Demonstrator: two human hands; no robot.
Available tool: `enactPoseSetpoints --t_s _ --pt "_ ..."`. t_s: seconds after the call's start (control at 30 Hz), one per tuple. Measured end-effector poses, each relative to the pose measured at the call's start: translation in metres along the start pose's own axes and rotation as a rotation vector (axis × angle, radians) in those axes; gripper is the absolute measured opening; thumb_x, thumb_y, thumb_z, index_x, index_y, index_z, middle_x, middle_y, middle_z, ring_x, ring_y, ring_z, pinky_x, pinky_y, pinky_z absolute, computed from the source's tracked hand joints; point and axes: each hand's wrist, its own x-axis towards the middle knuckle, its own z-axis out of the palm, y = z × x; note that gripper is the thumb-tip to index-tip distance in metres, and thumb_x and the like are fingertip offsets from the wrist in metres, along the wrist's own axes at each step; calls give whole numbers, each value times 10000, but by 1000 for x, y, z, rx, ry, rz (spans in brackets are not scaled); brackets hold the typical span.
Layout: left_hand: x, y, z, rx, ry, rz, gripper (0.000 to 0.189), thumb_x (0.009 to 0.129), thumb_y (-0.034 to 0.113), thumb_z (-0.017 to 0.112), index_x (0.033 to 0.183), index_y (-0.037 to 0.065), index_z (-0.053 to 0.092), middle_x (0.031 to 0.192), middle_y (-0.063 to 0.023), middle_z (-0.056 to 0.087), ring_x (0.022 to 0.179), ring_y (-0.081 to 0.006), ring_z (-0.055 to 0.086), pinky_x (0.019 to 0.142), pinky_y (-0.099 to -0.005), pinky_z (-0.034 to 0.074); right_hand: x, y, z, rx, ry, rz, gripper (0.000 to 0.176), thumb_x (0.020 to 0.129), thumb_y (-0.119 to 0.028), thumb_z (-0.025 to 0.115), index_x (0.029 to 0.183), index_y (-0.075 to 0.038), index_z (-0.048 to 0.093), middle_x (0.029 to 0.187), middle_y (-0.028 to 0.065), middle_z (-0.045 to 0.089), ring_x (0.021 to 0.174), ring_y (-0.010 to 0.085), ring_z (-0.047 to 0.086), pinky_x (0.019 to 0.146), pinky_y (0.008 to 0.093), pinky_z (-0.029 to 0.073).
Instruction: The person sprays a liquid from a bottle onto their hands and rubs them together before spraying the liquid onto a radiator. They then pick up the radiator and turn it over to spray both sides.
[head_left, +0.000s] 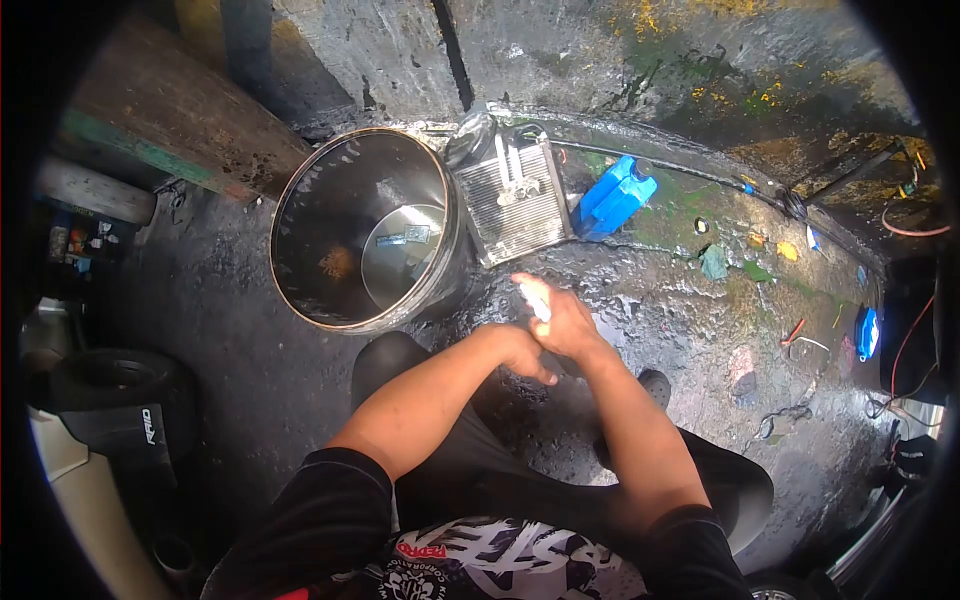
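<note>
My two hands meet in front of me above the wet ground. My right hand [565, 320] is closed around a small white object [535, 300] whose end sticks out past the fingers. Tucked under and against it, my left hand [525, 352] has its fingers curled; what it holds, if anything, is hidden. Just beyond the hands a finned metal radiator-like core [515, 205] leans against a large steel drum [365, 230].
A blue plastic jerrycan [612, 200] lies right of the core. The drum holds water and a few floating bits. A black hose [690, 172] runs along the wet, dirty concrete. A tyre [110, 385] sits at the left; scraps and wires lie at the right.
</note>
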Motion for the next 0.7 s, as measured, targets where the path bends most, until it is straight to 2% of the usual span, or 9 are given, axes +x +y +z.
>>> enactPoseSetpoints --t_s 0.07,0.13,0.17,0.23,0.27,0.3,0.4,0.5,0.7 --pt "3 -2 -2 -22 -24 8 866 916 729 627 1423 27 631 1429 -245 629 1339 -370 593 1117 -443 466 -2 -10 -5 -18 58 161 740 815 -113 652 1501 -363 535 1166 189 747 1094 428 698 977 499 549" --pt "9 -5 -2 -55 -47 33 887 925 704 650 1497 33 555 1471 -269 589 1366 -387 567 1137 -450 450 0 -4 -2 -56 103 178 747 808 -107 655 1503 -355 534 1182 190 742 1101 430 694 980 505 548" --pt "11 -5 -2 -44 -71 -4 878 921 707 649 1477 32 579 1460 -257 602 1363 -378 570 1132 -446 454 2 -1 -1 -76 126 184 751 805 -104 656 1504 -350 534 1190 190 739 1105 431 692 981 509 547" --pt "-12 14 -18 -21 -117 -81 862 912 712 646 1438 30 625 1439 -233 627 1358 -361 578 1121 -438 462 -1 -11 -2 -121 47 108 747 825 -125 698 1512 -359 522 1210 191 728 1119 431 689 1018 509 531" --pt "-7 9 -12 -14 -80 -50 861 913 710 646 1439 28 624 1444 -234 623 1361 -361 575 1124 -436 461 -2 -14 -3 -144 7 70 747 834 -136 719 1516 -363 517 1221 191 723 1126 431 687 1037 509 524" --pt "-6 5 -5 -7 -44 -20 861 915 708 646 1439 26 624 1449 -234 620 1363 -360 573 1126 -434 459 -2 -13 0 -103 26 -53 760 833 -135 720 1525 -361 501 1229 202 712 1141 430 681 1031 512 527" --pt "-5 3 -5 -54 -37 13 862 915 703 651 1462 39 606 1471 -238 601 1378 -363 561 1139 -433 449 -2 -9 -1 -68 -19 113 759 836 -130 712 1527 -362 498 1267 203 691 1164 427 668 1032 514 525" --pt "0 3 -10 -62 -93 -20 866 914 688 668 1492 51 577 1497 -240 579 1395 -369 545 1153 -434 438 -2 -7 -3 -13 98 219 759 834 -124 710 1531 -342 499 1302 193 685 1169 422 667 1035 504 526" --pt "0 3 -4 -38 -49 -2 878 913 722 637 1419 4 634 1456 -240 613 1365 -373 572 1130 -445 455 1 1 1 -28 22 -82 763 828 -127 722 1536 -300 498 1309 212 693 1181 432 667 1052 508 515"
